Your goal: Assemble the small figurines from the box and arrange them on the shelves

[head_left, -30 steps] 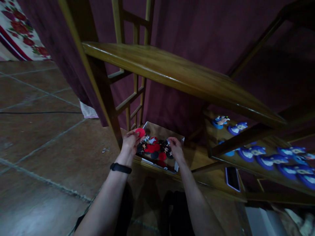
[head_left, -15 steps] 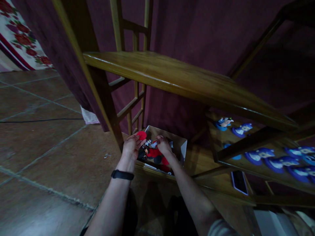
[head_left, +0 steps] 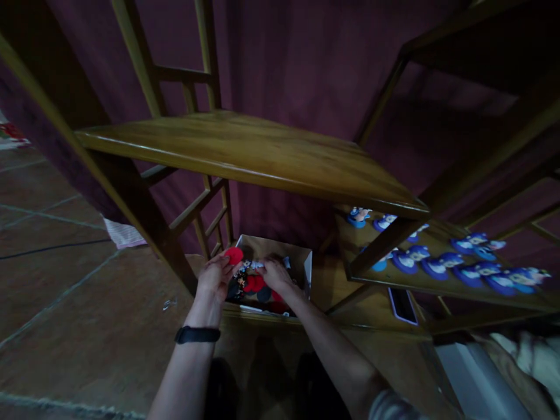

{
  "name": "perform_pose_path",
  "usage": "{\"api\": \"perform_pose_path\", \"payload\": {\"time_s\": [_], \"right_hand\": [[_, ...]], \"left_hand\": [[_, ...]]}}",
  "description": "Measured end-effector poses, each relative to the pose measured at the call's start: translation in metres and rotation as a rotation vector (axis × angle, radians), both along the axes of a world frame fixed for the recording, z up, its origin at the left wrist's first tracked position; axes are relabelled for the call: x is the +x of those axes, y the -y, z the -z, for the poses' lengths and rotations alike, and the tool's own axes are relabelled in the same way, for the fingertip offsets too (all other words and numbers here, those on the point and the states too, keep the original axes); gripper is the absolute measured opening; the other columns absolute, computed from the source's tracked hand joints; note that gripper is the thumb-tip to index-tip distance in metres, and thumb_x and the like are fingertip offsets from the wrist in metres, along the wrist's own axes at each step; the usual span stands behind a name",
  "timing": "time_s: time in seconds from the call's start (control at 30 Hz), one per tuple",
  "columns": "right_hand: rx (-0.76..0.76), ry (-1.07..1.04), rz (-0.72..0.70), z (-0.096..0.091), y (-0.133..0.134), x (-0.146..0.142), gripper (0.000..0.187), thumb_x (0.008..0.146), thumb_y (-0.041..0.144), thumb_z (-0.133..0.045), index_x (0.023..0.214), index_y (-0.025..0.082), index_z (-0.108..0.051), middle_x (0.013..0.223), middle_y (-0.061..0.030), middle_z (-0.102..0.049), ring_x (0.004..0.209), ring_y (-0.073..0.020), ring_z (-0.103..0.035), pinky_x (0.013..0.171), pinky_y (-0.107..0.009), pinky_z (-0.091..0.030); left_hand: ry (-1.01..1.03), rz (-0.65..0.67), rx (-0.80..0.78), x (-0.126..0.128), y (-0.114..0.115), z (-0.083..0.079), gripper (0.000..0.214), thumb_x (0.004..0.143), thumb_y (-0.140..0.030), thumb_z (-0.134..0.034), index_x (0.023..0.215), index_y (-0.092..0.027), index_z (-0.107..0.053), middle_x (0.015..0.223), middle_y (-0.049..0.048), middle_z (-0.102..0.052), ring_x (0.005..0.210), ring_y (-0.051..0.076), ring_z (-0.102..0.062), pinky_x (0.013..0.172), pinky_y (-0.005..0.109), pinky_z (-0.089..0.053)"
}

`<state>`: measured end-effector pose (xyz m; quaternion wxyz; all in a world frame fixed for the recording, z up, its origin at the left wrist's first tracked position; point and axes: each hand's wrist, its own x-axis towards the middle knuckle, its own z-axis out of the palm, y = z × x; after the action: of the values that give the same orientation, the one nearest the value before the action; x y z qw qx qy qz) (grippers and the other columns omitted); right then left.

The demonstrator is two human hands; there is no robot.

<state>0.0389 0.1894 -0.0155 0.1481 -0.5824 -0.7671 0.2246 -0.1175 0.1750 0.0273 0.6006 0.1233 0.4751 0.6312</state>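
While figurines (head_left: 242, 282) lie boxed, the left hand (head_left: 213, 281) pinches a red disc (head_left: 235, 255).

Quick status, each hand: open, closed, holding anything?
Left hand: closed on a red disc.
Right hand: at the cardboard box; its grip is hidden, so I can't tell.

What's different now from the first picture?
The bare right hand moved left, from the right end of the open white cardboard box to over its middle; whether it grips anything is unclear. The left hand kept holding the flat round red piece, and the box stayed put.
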Motion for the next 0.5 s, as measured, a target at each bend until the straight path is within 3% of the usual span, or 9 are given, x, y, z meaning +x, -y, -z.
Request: {"api": "perform_pose_path", "payload": {"time_s": [0.23,0.5], "right_hand": [[-0.036,-0.232,0.181,-0.018,0.050,0.033,0.028,0.085,0.036,-0.047,0.108,0.027,-0.060,0.099,-0.0006,-0.068,0.087,-0.0154,-0.062,0.072,-0.023,-0.044],[-0.049,0.047,0.146,-0.023,0.065,0.048,0.022,0.082,0.034,-0.047,0.095,0.027,-0.064,0.093,-0.0023,-0.069,0.087,-0.0172,-0.063,0.073,-0.026,-0.042]], "left_hand": [[-0.017,0.114,-0.041,0.006,0.003,-0.003,0.020,0.073,-0.002,-0.047,0.082,-0.012,-0.062,0.071,0.0067,-0.067,0.068,0.016,-0.066,0.065,0.029,-0.056],[0.011,0.128,-0.068,0.001,0.000,0.004,0.019,0.075,-0.002,-0.046,0.076,-0.014,-0.060,0.073,0.0050,-0.066,0.069,0.015,-0.065,0.065,0.028,-0.056]]}}
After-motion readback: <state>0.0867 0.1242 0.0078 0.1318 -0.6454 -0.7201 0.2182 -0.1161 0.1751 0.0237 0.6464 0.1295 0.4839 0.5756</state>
